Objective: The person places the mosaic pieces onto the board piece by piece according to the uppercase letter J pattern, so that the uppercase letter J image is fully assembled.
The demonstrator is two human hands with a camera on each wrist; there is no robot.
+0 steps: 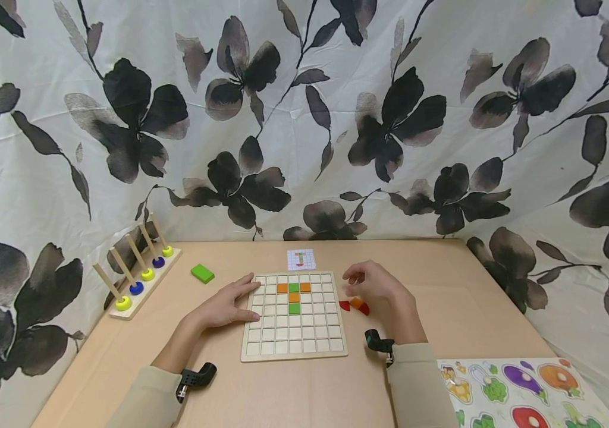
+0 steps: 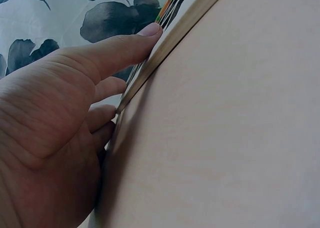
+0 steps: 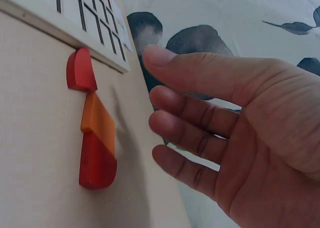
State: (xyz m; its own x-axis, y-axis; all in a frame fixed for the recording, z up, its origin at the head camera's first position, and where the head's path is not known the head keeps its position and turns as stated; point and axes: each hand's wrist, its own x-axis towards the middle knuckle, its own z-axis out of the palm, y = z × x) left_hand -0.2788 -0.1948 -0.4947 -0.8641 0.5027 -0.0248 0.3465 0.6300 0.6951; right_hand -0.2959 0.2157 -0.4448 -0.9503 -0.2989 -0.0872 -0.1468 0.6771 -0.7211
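Observation:
A white gridded board (image 1: 267, 346) lies on the table, with several orange and green square tiles (image 1: 294, 297) in its upper middle cells. My left hand (image 1: 224, 304) rests along the board's left edge, its thumb and fingertips on the rim and nothing gripped. To the right of the board, my right hand (image 1: 376, 285) hovers with loosely bent fingers and holds nothing. Below it lie a red curved block (image 3: 81, 71), an orange block (image 3: 98, 119) and another red block (image 3: 96, 163), close together in a row beside the board's edge.
A small card (image 1: 301, 260) with a J-shaped pattern lies behind the board. At left are a green block (image 1: 203, 273) and a peg stand (image 1: 146, 291) with yellow and blue rings. A sheet of vegetable pictures (image 1: 502, 410) covers the front right corner. A floral cloth (image 1: 315, 131) hangs behind.

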